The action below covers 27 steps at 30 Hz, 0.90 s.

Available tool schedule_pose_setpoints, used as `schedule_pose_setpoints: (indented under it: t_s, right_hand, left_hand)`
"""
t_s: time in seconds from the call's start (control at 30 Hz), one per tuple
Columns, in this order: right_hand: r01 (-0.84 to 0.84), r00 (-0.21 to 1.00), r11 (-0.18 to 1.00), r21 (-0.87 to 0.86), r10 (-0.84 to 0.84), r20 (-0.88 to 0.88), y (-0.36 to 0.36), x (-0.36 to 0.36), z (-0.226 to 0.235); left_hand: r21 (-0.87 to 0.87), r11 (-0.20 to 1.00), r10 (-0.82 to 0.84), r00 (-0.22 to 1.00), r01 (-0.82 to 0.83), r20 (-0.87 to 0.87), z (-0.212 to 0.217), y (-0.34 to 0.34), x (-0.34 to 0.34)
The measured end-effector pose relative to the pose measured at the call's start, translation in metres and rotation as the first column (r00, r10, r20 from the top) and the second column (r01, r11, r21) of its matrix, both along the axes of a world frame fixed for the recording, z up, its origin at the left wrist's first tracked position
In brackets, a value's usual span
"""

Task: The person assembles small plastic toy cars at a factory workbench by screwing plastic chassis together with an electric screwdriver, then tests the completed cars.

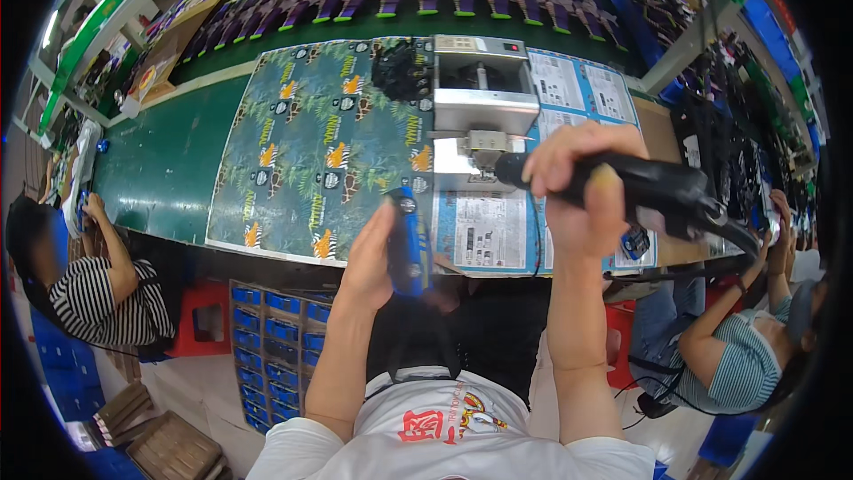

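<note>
My right hand [577, 182] is closed round a black power screwdriver [657, 188]. The tool lies nearly level, its tip pointing left at the front of a metal screw feeder [489, 111]; whether the tip touches it I cannot tell. In my left hand [366, 260] is a narrow blue-and-black part [410, 244], perhaps a toy vehicle body, held upright at the bench's front edge. Its lower end is blurred. Beyond the screwdriver, a similar small blue-and-black piece [635, 242] rests near the bench edge.
Printed sheets [311, 151] cover the green bench, with a heap of black parts [402, 71] beside the feeder. Behind runs a conveyor [355, 25] bearing rows of purple pieces. A tray of blue parts [275, 347] stands lower left. Co-workers sit at both sides; a cable trails right.
</note>
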State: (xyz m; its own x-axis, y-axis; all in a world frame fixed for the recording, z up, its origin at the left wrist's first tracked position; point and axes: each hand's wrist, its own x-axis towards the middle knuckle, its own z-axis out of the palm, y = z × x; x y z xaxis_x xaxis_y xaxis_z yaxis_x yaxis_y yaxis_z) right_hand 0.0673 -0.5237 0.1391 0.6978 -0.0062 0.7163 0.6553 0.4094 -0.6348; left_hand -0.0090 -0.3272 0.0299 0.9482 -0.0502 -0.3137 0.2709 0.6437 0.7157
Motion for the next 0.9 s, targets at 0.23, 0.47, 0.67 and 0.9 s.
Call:
schedule_pose_setpoints:
  t_s: [0.23,0.47,0.67,0.9]
  right_hand:
    - [0.120,0.978,0.987,-0.108,-0.136,-0.157,0.031,0.018,-0.009]
    - [0.002,0.958,0.999,-0.050,-0.016,-0.287,0.034,0.025,0.004]
    - [-0.173,0.981,0.983,0.065,0.178,-0.074,0.024,-0.011,0.010]
    - [-0.189,0.980,0.980,0.069,0.192,-0.042,0.043,-0.023,0.000]
  left_hand:
    - [-0.079,0.996,0.047,0.998,-0.043,0.052,-0.004,0.008,0.009]
    - [-0.148,0.987,0.066,0.998,-0.063,0.017,-0.009,0.009,0.013]
    - [-0.022,1.000,0.016,0.994,-0.013,0.107,-0.014,-0.003,0.013]
    - [0.166,0.985,0.019,0.986,-0.047,0.165,-0.017,-0.012,0.011]
